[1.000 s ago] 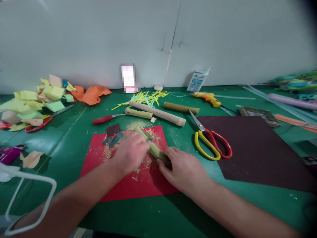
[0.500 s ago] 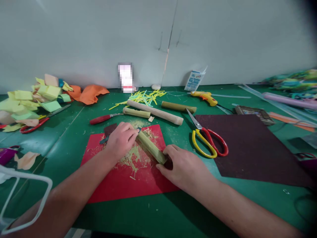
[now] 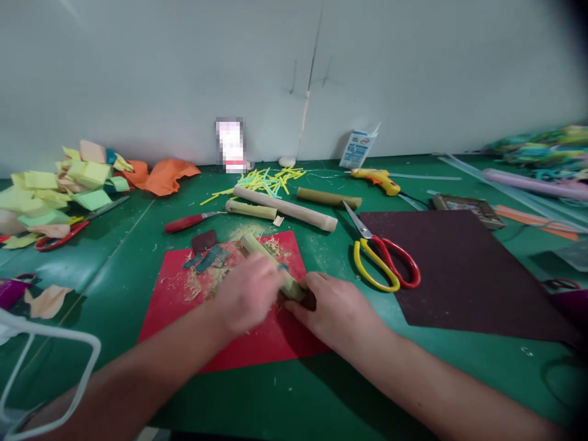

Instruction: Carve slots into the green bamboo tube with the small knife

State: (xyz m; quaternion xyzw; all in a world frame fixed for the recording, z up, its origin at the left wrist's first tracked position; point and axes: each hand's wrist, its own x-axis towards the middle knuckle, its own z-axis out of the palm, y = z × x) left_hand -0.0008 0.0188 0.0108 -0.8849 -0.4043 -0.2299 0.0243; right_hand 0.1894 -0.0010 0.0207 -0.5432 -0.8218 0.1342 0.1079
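Note:
A pale green bamboo tube (image 3: 254, 244) lies slantwise over a red sheet (image 3: 271, 346) strewn with fine shavings. Its near end is gripped by my right hand (image 3: 342, 309), fingers curled round it. My left hand (image 3: 252, 291), slightly blurred, is closed over the tube's middle. A dark blue-grey scrap of sandpaper (image 3: 283, 267) shows at its fingertips, pressed on the bamboo; most of it is hidden. On the sheet's upper left lie more grey sandpaper pieces (image 3: 212, 258) and a brown piece (image 3: 203, 242).
Behind the sheet lie a red-handled tool (image 3: 186, 223), a long pale stick (image 3: 287, 210) and other bamboo pieces (image 3: 329, 198). To the right are scissors (image 3: 386, 263), a dark brown sheet (image 3: 459, 269) and a yellow glue gun (image 3: 377, 181). Folded papers (image 3: 68, 184) are heaped left.
My left hand has slid down the tube toward my right hand, uncovering the tube's far end and the sandpaper pieces on the sheet. My right hand keeps its grip.

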